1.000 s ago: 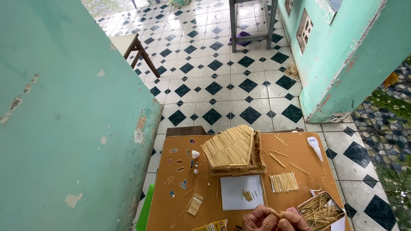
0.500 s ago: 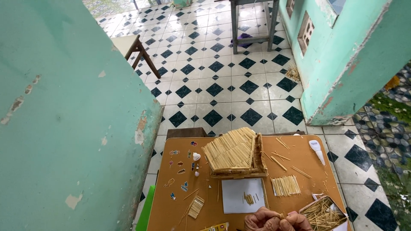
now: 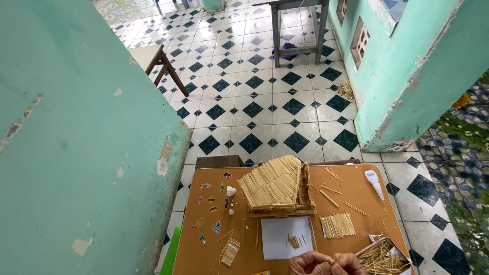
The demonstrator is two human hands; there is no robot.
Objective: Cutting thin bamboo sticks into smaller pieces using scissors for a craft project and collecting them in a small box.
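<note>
At the near edge of the brown counter (image 3: pixel 351 191), the left hand (image 3: pixel 309 264) and the right hand (image 3: pixel 350 263) met knuckle to knuckle, cut off by the bottom of the view; between them the fingers looked pressed together in a pinching grip on one thin stick (image 3: pixel 331 261), though which hand held it could not be told. Just to the right, at the near right corner, sat an open box of loose sticks (image 3: pixel 383 257). A little farther in lay a white sheet of paper (image 3: pixel 286 237) with a few short sticks on it, a tidy row of cut sticks (image 3: pixel 337 224) beside it on the right, and a small glued stick panel (image 3: pixel 230 252) toward the left. Past the paper, near the far edge, stood the stick-built model house (image 3: pixel 277 184), its sloped roof already covered and its walls raised, so the build looked well along, with loose sticks and the spare panel yet unplaced. A white glue bottle (image 3: pixel 373 179) lay at the far right corner, and stickers (image 3: pixel 211 199) dotted the left side. Beyond lay checkered floor tiles (image 3: pixel 265 109) and a grey table (image 3: pixel 299 28).
</note>
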